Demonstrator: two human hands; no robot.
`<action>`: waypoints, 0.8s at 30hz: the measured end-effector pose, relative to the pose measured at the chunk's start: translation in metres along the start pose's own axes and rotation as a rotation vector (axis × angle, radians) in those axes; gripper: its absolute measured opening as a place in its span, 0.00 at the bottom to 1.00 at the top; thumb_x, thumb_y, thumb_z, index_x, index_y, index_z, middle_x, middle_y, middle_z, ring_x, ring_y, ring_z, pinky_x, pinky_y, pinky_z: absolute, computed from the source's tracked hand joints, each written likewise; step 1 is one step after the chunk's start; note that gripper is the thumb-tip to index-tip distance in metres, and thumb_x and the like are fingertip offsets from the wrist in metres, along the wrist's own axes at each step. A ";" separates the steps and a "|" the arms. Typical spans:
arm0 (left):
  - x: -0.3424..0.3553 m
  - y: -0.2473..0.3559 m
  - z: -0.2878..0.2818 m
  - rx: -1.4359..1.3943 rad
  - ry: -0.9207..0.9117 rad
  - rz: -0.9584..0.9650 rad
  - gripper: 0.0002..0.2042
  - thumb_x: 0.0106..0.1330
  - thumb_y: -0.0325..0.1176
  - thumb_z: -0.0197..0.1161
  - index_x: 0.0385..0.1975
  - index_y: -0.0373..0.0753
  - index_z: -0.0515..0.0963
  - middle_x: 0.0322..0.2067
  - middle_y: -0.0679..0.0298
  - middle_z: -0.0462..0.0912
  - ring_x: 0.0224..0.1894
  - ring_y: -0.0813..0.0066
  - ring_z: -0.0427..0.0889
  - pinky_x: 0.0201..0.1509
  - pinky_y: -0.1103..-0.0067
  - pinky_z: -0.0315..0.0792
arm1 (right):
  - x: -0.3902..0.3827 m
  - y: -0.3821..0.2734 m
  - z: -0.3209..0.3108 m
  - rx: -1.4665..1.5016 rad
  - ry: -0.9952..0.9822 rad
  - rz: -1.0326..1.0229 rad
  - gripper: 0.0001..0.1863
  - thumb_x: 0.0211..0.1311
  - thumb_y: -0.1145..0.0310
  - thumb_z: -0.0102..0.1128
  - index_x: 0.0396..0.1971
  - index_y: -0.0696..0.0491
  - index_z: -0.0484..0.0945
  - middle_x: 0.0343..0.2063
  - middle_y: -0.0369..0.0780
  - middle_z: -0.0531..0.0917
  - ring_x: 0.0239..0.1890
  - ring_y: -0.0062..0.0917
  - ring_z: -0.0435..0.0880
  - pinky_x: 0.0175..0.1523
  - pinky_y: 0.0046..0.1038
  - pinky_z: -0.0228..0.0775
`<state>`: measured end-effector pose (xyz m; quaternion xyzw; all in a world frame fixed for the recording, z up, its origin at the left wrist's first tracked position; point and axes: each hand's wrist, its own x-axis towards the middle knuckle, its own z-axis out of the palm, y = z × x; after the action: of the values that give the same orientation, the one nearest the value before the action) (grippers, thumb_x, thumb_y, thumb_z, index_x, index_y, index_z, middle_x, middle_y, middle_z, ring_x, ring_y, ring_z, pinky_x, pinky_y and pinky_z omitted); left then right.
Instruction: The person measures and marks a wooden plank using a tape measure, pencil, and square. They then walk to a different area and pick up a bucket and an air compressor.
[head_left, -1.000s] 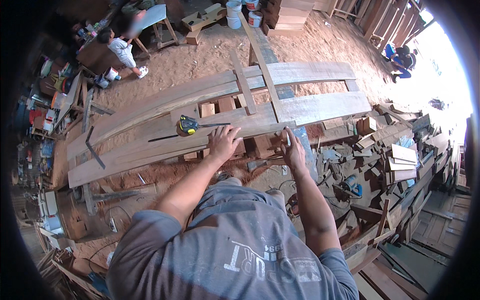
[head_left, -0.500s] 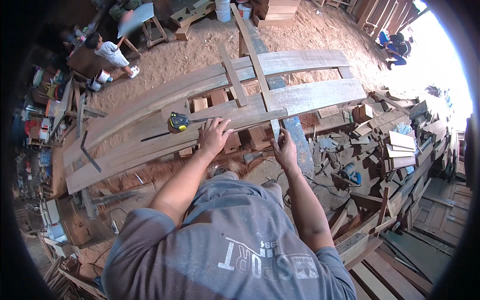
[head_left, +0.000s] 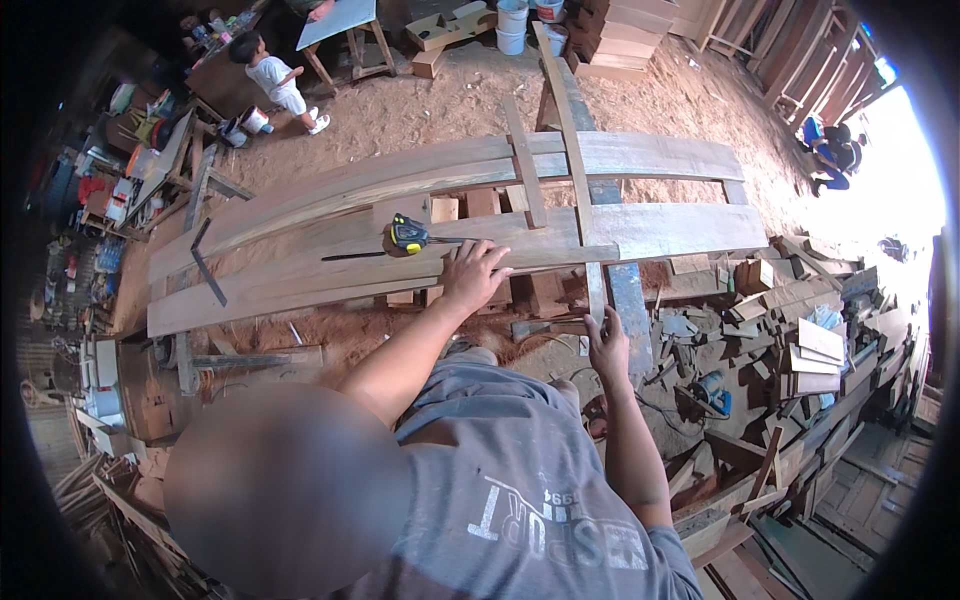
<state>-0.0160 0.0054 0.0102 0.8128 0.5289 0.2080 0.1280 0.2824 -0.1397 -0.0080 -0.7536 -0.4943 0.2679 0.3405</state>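
Observation:
Two long, slightly curved boards (head_left: pixel 680 228) lie side by side in front of me, joined by short pieces at their ends. My left hand (head_left: pixel 475 272) rests on the near board's front edge, fingers spread over a narrow batten (head_left: pixel 560 260) there. A long thin wooden strip (head_left: pixel 572 150) crosses both boards. Its near end sticks out past the front edge, where my right hand (head_left: pixel 608 345) has closed on it. Left of the strip lies a shorter crosspiece (head_left: pixel 525 165). A black and yellow tape measure (head_left: pixel 408 233) sits beside my left hand, and a dark metal square (head_left: pixel 203 262) lies farther left.
Wood offcuts (head_left: pixel 745 300) are heaped at the right, with a blue power tool (head_left: pixel 710 393) and its cord on the ground. A small person (head_left: pixel 275 82) stands by a table (head_left: pixel 338 22) at the far left; another person (head_left: pixel 835 155) crouches at the far right.
The view has turned, so the boards sit farther right in the picture. My left hand stays on the board's edge. My right hand, still on the strip's end, is slightly closer to me.

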 end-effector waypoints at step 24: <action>-0.003 -0.008 0.007 0.047 0.052 0.067 0.21 0.69 0.48 0.73 0.60 0.52 0.86 0.54 0.65 0.83 0.59 0.57 0.79 0.63 0.59 0.72 | -0.068 0.027 0.008 0.750 0.119 0.375 0.21 0.83 0.53 0.61 0.41 0.59 0.85 0.26 0.33 0.83 0.27 0.17 0.84 0.35 0.24 0.82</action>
<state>-0.0200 0.0058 -0.0002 0.8271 0.5093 0.2209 0.0879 0.2668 -0.2082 -0.0293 -0.6687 -0.1962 0.4427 0.5643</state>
